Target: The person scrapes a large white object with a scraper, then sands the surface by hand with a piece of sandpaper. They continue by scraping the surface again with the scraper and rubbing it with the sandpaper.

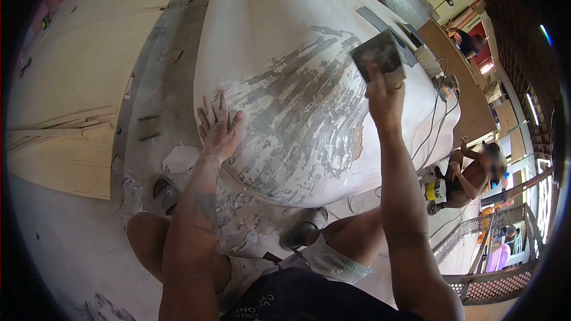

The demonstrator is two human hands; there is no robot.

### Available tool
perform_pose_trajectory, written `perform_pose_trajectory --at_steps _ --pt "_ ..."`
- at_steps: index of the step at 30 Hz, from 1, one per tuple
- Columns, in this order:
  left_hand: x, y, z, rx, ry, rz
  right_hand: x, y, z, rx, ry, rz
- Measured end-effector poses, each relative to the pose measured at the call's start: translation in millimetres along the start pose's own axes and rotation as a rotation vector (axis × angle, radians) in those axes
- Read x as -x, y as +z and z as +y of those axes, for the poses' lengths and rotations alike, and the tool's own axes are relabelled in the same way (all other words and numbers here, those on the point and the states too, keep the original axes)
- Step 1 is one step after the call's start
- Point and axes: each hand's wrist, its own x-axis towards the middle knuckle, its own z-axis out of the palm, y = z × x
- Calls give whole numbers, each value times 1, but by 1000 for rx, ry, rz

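Observation:
A large pale curved shell (250, 18) fills the middle of the view, its near part covered in streaky grey patches (297, 107). My left hand (219, 128) lies at the shell's left edge with its fingers spread. Raised over the right side of the shell, my right hand (385, 98) grips a flat dark square plate (377, 58) by its lower edge, fingers and thumb closed on it. What the plate is made of does not show clearly.
Flakes and scraps (238, 223) litter the floor below the shell. Thin wooden strips (65, 125) lie on a pale sheet at left. Dark flat pieces (386, 32) and cables (437, 119) are on the shell's far right. A person (470, 172) crouches at right beside a bucket (435, 190); another person (467, 44) is farther back.

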Motion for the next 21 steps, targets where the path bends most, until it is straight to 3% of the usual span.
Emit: perform_pose_trajectory --at_steps 3,4,5,7,8,10,13,15,17,19,21 --pt "-8 9 -10 -28 25 28 -4 27 50 131 -252 -52" --pt "-9 8 -10 -45 36 35 4 31 51 371 -291 46" --pt "-10 9 -10 -33 27 30 -6 26 53 -4 -310 -11" --pt "-3 3 -3 -12 -3 14 -1 9 19 -2 -156 15" --pt "-4 4 -5 -12 3 23 2 6 7 -181 -137 78" --pt "-5 6 -6 -10 21 34 4 14 13 -179 -126 131" --pt "-3 5 -3 -2 -2 21 4 21 30 310 -209 -30" --pt "-3 3 -4 2 -5 15 2 7 8 -70 -4 -31" --pt "-4 6 -6 -8 10 18 4 3 3 -47 -5 67" --pt "-8 8 -10 -34 44 36 -8 19 42 231 -369 84" --pt "-8 6 -7 -18 34 30 -8 6 27 50 -112 -13"
